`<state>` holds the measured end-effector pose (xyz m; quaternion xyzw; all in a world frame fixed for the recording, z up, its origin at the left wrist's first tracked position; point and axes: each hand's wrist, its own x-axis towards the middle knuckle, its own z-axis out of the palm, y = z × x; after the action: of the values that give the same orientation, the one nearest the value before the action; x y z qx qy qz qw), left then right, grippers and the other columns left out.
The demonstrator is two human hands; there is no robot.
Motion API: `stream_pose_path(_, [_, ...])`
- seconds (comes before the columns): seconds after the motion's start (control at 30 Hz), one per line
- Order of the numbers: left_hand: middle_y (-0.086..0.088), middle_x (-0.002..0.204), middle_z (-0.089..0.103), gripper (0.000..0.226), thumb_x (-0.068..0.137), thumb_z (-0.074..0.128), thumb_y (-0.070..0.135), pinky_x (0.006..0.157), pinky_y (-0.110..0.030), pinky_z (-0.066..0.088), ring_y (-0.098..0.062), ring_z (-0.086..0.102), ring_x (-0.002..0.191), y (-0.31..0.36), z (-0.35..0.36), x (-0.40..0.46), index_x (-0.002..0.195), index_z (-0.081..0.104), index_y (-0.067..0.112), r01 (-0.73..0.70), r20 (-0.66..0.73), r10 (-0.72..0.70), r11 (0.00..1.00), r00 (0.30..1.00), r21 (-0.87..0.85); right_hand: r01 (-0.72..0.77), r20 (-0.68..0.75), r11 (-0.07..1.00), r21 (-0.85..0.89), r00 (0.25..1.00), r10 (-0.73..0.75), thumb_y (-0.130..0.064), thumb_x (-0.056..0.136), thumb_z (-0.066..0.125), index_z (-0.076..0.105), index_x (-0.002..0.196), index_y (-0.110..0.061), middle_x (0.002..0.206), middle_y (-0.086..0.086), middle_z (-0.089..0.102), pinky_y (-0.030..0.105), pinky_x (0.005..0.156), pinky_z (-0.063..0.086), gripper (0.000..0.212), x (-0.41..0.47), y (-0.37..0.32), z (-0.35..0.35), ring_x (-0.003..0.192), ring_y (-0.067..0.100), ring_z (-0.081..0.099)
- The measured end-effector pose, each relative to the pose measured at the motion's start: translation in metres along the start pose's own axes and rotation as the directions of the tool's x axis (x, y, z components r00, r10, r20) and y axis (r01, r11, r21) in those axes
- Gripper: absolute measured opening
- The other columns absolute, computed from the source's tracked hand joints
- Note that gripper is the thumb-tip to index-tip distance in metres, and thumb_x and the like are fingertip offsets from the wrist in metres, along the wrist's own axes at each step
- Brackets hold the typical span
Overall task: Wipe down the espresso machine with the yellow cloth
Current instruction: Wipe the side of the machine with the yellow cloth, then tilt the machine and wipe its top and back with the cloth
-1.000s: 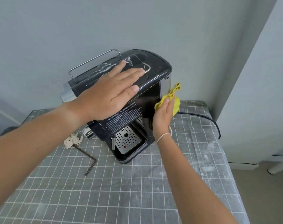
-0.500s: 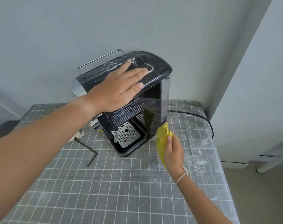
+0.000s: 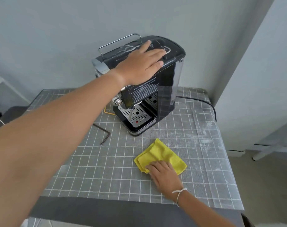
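Far left: a white frame and dark items are seen at the picture's edge, cut off and too blurred to be named.
Bent rod point(image 3: 102, 134): a dark angled metal piece is laid on the grid-patterned surface point(image 3: 97, 171), left of the machine and partly covered by the left forearm.
Yellow wire point(image 3: 108, 111): a thin yellow loop is seen just beside the machine's base on its left; most of it is hidden behind the arm.
Left hand point(image 3: 140, 66): it is laid flat on the top of the espresso machine point(image 3: 164, 89), fingers straight and together, nothing gripped; the arm is stretched forward across the left half of the view.
Espresso machine: it is stood upright at the back of the surface, near the wall, with a wire rail on top and a perforated drip tray point(image 3: 136, 116) at the front. The printed label on its side is too small to be read.
Yellow cloth point(image 3: 162, 155): it is laid folded on the surface in front of the machine, apart from it.
Right hand point(image 3: 164, 175): it is rested on the cloth's near edge, fingers bent loosely over the fabric; whether the cloth is pinched cannot be told. A white string band point(image 3: 179, 193) is worn at the wrist.
Black cable point(image 3: 203, 102): it is run from behind the machine over the right rear edge of the surface.
Right: pale dusty patches are seen on the covering.
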<state>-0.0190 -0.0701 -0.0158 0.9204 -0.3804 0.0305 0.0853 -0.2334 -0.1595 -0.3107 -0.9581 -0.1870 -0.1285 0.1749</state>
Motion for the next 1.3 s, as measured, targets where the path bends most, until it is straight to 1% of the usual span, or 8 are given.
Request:
stream_pose_path(0.17, [0.005, 0.155, 0.024, 0.050, 0.101, 0.022, 0.037, 0.116, -0.052, 0.012, -0.024, -0.002, 0.146, -0.003, 0.001, 0.000, 0.147, 0.023, 0.019, -0.017, 0.002, 0.017, 1.000, 1.000, -0.002, 0.005, 0.054, 1.000, -0.016, 0.999, -0.005, -0.035, 0.085, 0.046, 0.065, 0.100, -0.029, 0.098, -0.009, 0.066, 0.025, 0.079, 0.033, 0.025, -0.002, -0.003, 0.000, 0.083, 0.014, 0.062])
stream_pose_path(0.33, [0.002, 0.154, 0.027, 0.051, 0.101, 0.022, 0.036, 0.115, -0.050, 0.015, -0.026, 0.002, 0.146, -0.004, 0.003, 0.000, 0.146, 0.024, 0.014, -0.048, -0.009, 0.049, 0.998, 0.999, 0.042, -0.052, 0.098, 0.996, 0.074, 0.994, 0.045, -0.044, 0.083, 0.049, 0.060, 0.104, -0.030, 0.101, -0.010, 0.065, 0.026, 0.078, 0.051, 0.027, -0.001, -0.009, -0.011, 0.088, 0.012, 0.061])
stream_pose_path(0.57, [0.000, 0.154, 0.027, 0.047, 0.101, 0.024, 0.032, 0.117, -0.039, 0.010, -0.022, 0.006, 0.146, -0.009, 0.002, 0.000, 0.143, 0.035, 0.013, -0.033, -0.063, 0.023, 0.986, 0.998, -0.165, -0.154, -0.187, 0.912, 0.381, 0.953, 0.239, -0.037, 0.088, 0.048, 0.064, 0.106, -0.019, 0.104, -0.004, 0.063, 0.018, 0.086, 0.043, 0.030, 0.063, -0.015, -0.093, 0.097, 0.009, 0.055])
stream_pose_path(0.73, [-0.007, 0.147, 0.038, 0.041, 0.101, 0.028, 0.023, 0.115, -0.032, 0.016, -0.021, 0.025, 0.140, -0.033, -0.022, 0.002, 0.134, 0.048, 0.009, 0.001, -0.103, -0.019, 0.985, 0.995, -0.174, -0.225, -0.272, 0.643, 0.732, 0.768, 0.579, -0.020, 0.091, 0.054, 0.064, 0.095, -0.023, 0.089, -0.007, 0.064, 0.012, 0.074, 0.049, 0.011, 0.149, -0.032, -0.181, 0.080, 0.004, 0.059])
stream_pose_path(0.97, [-0.013, 0.118, 0.051, 0.032, 0.099, 0.028, 0.016, 0.108, -0.033, 0.031, -0.021, 0.045, 0.113, -0.094, -0.051, -0.001, 0.109, 0.056, 0.006, 0.198, -0.179, -0.227, 0.966, 0.957, -0.167, -0.367, 0.200, 0.023, 0.930, 0.558, 0.805, -0.015, 0.091, 0.048, 0.056, 0.077, -0.011, 0.078, 0.005, 0.061, 0.027, 0.072, 0.055, 0.016, 0.234, -0.037, -0.241, 0.067, 0.019, 0.061])
stream_pose_path(1.07, [-0.007, 0.095, 0.041, 0.015, 0.096, 0.027, 0.012, 0.086, -0.029, 0.034, -0.014, 0.034, 0.093, -0.112, -0.054, 0.004, 0.086, 0.039, 0.015, 0.294, -0.147, -0.323, 0.937, 0.935, -0.189, -0.400, 0.273, -0.056, 0.915, 0.512, 0.814, -0.011, 0.092, 0.045, 0.055, 0.090, 0.000, 0.075, 0.009, 0.062, 0.024, 0.067, 0.056, 0.015, 0.243, -0.034, -0.247, 0.064, 0.019, 0.064])
stream_pose_path(1.2, [-0.001, 0.064, 0.034, 0.031, 0.090, 0.030, 0.006, 0.065, -0.031, 0.029, -0.019, 0.035, 0.078, -0.127, -0.053, 0.017, 0.060, 0.029, 0.016, 0.364, -0.065, -0.384, 0.908, 0.921, -0.210, -0.349, 0.335, -0.164, 0.923, 0.513, 0.790, -0.008, 0.094, 0.046, 0.048, 0.122, 0.004, 0.081, 0.014, 0.061, 0.028, 0.072, 0.053, 0.030, 0.244, -0.025, -0.249, 0.069, 0.023, 0.064])
stream_pose_path(1.3, [-0.009, 0.062, 0.038, 0.033, 0.087, 0.031, -0.001, 0.057, -0.032, 0.026, -0.025, 0.036, 0.073, -0.125, -0.057, 0.027, 0.055, 0.035, 0.007, 0.440, 0.031, -0.441, 0.884, 0.897, -0.159, -0.368, 0.352, -0.166, 0.915, 0.523, 0.776, -0.004, 0.094, 0.046, 0.048, 0.120, 0.008, 0.082, 0.018, 0.060, 0.029, 0.073, 0.052, 0.029, 0.252, -0.022, -0.252, 0.072, 0.026, 0.064])
